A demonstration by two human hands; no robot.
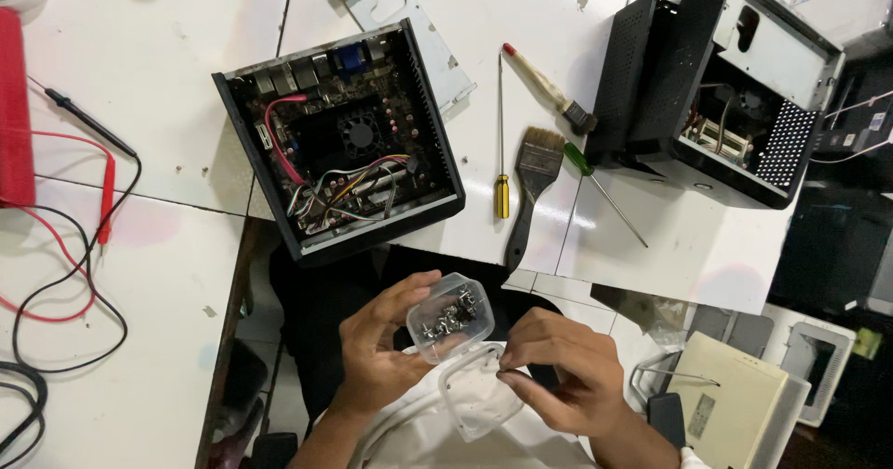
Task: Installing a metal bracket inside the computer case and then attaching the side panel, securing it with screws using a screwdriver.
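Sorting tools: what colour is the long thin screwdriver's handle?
Yellow, on the screwdriver; the head view shows it.

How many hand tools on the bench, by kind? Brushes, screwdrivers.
Brushes: 2, a wide black brush and a small wooden-handled brush
Screwdrivers: 2, a yellow-handled screwdriver and a green-handled screwdriver
Total: 4

Left hand: raised low in view, palm turned inward, thumb and fingers curled in a grip.
Right hand: just beside it, knuckles up, fingertips pinched together.
Forearms: both bare, angling in from below.
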